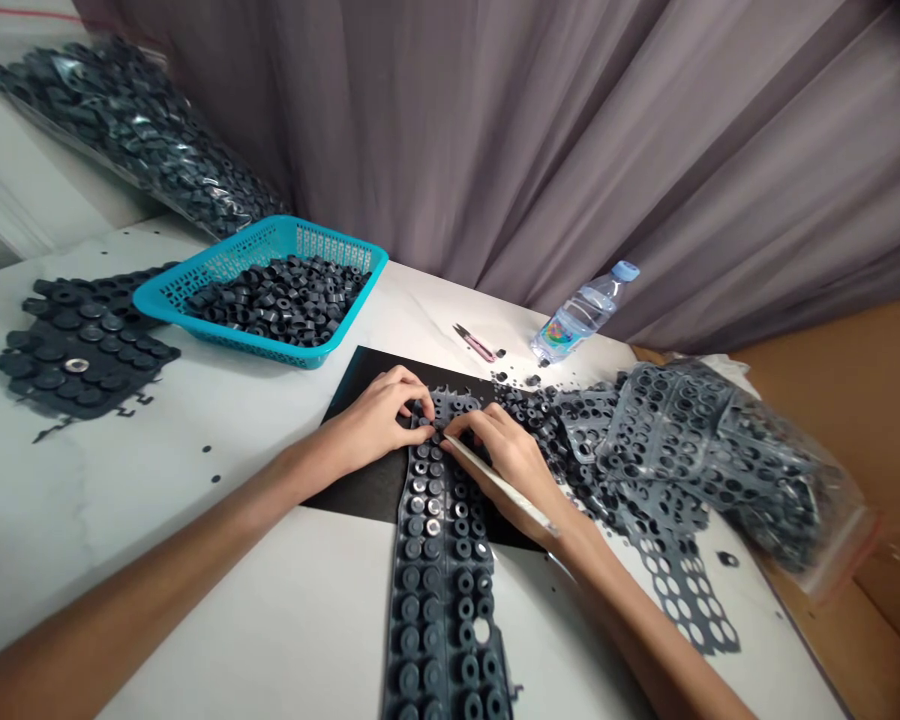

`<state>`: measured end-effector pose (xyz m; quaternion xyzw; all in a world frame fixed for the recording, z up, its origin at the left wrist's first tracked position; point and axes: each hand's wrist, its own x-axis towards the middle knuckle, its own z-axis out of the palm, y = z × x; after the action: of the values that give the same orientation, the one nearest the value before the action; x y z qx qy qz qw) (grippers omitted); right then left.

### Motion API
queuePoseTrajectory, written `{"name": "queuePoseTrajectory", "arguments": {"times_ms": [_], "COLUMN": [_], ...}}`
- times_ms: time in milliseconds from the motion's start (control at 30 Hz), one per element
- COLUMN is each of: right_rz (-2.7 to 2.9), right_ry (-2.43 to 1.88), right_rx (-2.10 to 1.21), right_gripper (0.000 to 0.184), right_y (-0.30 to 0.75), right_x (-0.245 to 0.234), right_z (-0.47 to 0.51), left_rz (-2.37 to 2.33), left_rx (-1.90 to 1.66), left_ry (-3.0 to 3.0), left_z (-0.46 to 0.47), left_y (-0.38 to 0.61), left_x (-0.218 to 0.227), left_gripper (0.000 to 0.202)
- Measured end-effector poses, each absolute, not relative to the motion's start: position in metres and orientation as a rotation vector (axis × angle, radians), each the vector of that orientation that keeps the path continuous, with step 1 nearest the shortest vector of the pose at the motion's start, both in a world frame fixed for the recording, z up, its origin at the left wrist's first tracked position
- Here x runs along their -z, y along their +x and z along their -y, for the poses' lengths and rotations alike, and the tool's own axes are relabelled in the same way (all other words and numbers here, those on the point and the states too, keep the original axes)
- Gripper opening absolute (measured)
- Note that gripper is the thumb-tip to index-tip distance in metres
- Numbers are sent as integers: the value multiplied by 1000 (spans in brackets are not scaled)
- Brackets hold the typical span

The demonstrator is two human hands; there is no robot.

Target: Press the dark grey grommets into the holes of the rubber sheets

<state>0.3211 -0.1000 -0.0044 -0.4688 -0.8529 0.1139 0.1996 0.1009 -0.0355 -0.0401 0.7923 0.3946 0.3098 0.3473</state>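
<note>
A long dark rubber sheet [444, 560] with rows of round moulded pieces runs from the near edge up onto a black mat [360, 490]. At its far end my left hand [390, 415] is closed, thumb and forefinger pinching a black rubber piece at the sheet's left edge. My right hand [506, 455] is closed around a slim, pale flat-handled tool [495, 480]. Its tip meets the sheet close to my left fingertips and is too small to make out. Some pieces midway along the sheet shine in the light, and one hole shows white table through it.
A blue basket [315, 355] of black rubber pieces stands back left, a full plastic bag [135, 130] behind it. Another rubber sheet [82, 350] lies left. Right are punched sheets [660, 420], loose pieces [570, 450] and a clear bag [802, 500]. Snips [476, 343] and a water bottle [581, 318] sit behind.
</note>
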Motion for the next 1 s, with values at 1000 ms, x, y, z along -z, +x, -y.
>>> {"name": "queuePoseTrajectory", "arguments": {"times_ms": [1000], "right_rz": [2243], "right_ry": [-1254], "right_rx": [-595], "right_gripper": [17], "right_y": [308], "right_x": [7], "right_z": [96], "left_rz": [-854], "left_rx": [-742], "left_ry": [1911], "left_z": [32], "left_y": [81], "left_x": [33], "left_gripper": [6]}}
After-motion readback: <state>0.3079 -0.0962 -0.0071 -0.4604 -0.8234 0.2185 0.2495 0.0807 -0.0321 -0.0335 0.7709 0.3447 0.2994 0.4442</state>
